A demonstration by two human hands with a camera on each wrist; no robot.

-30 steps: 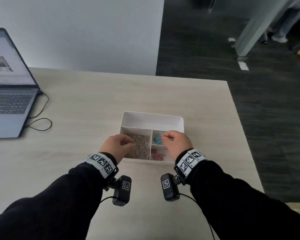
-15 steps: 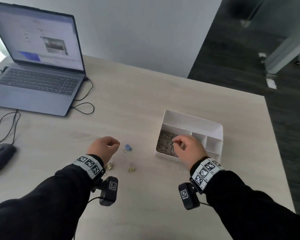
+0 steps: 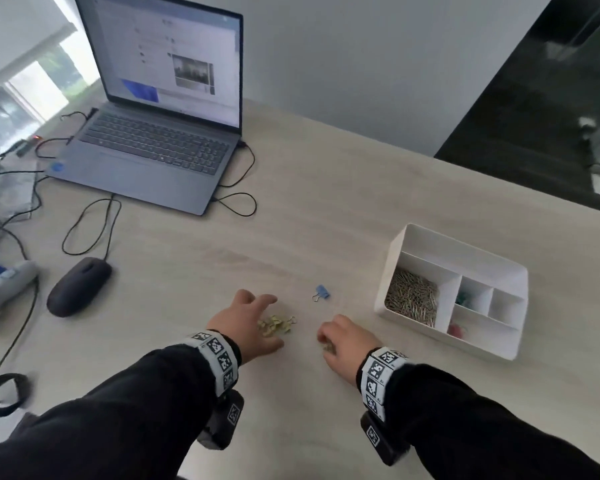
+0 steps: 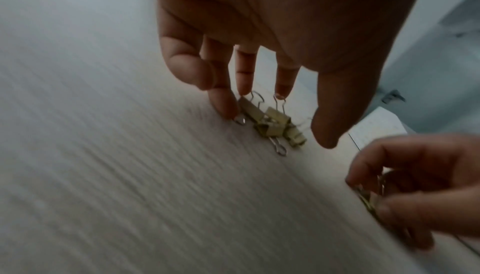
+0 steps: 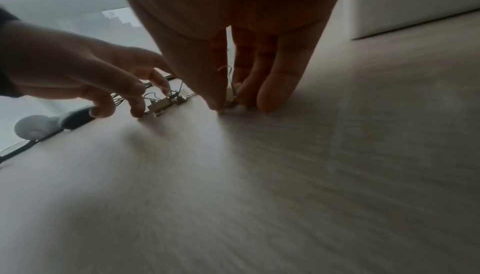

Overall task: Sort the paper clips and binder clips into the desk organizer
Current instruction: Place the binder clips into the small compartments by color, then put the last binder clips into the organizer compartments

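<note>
Pale tabletop (image 3: pixel 326 209) at lower centre: left hand (image 3: pixel 245 322) spread over gold binder clips (image 3: pixel 276 325) (light, stiff; take the wire loops); right hand (image 3: pixel 347 342) pinches one.

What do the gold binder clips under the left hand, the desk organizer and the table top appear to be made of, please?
Gold binder clips: probably painted sheet metal, folded into flat faces, with bare shiny wire handles.
Desk organizer: likely moulded plastic; matte white, thin even walls and dividers.
Table top: pale wood grain, matte; whether laminate or real wood cannot be told.
</note>
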